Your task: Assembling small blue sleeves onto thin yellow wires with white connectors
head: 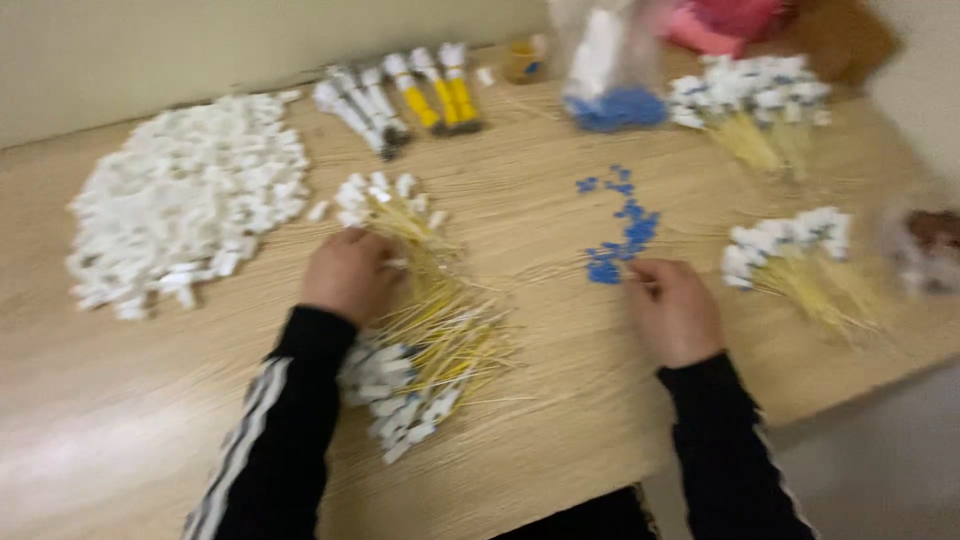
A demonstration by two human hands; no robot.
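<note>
My left hand (348,274) rests on a loose bundle of thin yellow wires with white end pieces (432,330), its fingers curled into the wires. My right hand (672,308) lies on the wooden table (540,440) beside a scatter of small blue pieces (622,230), fingertips pinched close to the nearest ones. The picture is blurred, so I cannot tell whether a blue piece is between the fingers. Both arms wear black sleeves with white stripes.
A big heap of small white plastic pieces (190,200) lies at the left. Yellow and white tubes (400,95) and a clear bag of blue pieces (612,70) stand at the back. Two finished wire bundles (760,100) (800,255) lie at the right.
</note>
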